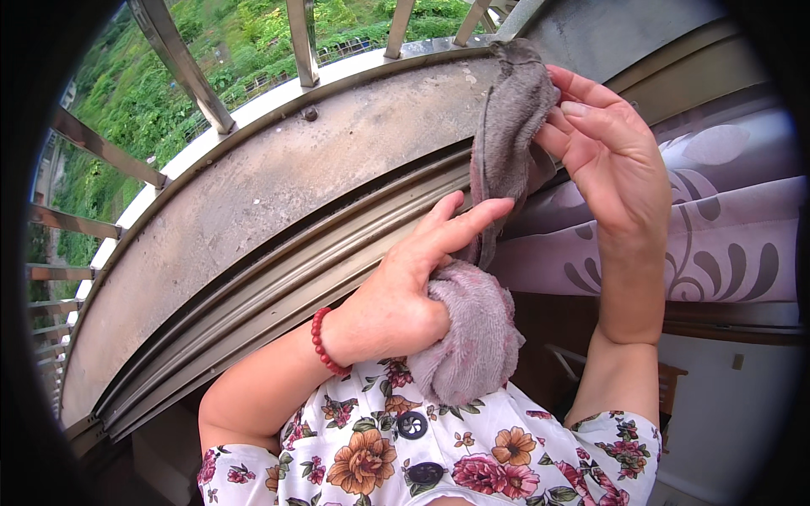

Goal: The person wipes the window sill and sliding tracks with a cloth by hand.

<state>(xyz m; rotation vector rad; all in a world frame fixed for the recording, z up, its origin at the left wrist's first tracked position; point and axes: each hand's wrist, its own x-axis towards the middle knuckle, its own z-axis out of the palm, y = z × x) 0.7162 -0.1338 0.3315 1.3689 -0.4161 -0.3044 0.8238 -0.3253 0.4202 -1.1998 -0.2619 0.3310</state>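
Note:
A grey-pink terry cloth (506, 133) is stretched up and down before me, its dark, dirty upper end near the metal sill. My right hand (607, 145), palm towards me, has its fingertips at the cloth's upper right edge. My left hand (411, 291), with a red bead bracelet (321, 341) at the wrist, holds a bunched lower part (471, 335) of what seems the same cloth against its palm. Two of its fingers point up and right, touching or close to the hanging part. The fold between the two parts is partly hidden.
A stained metal ledge (253, 202) lies beyond the sliding-window tracks (266, 284). Metal railing bars (183, 69) stand along its outer edge, with greenery outside. A patterned pink curtain (734, 246) hangs at the right, close to my right forearm.

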